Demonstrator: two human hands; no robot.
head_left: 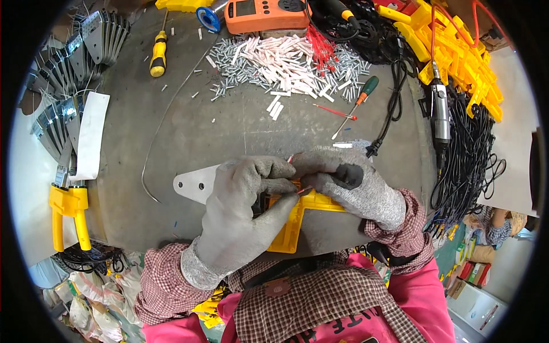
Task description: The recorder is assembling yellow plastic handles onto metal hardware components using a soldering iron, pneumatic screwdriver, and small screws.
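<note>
Both hands wear grey knit gloves and meet over a yellow plastic frame part (pixel 291 228) lying at the near edge of the grey workbench (pixel 229 126). My left hand (pixel 243 214) rests on the frame and pinches a thin red wire end with its thumb and forefinger. My right hand (pixel 349 183) presses down on the frame's right arm and grips the same small wire piece from the other side. A flat metal bracket (pixel 191 186) with holes pokes out to the left from under my left hand.
A heap of small metal sleeves and pale pink tubes (pixel 286 66) lies at the back, with red wires (pixel 320 48). An orange meter (pixel 266 14), screwdrivers (pixel 158 51) (pixel 357 103), yellow pliers (pixel 68 208), metal brackets (pixel 86 51), black cables (pixel 469 154) and stacked yellow parts (pixel 457 57) surround the bench.
</note>
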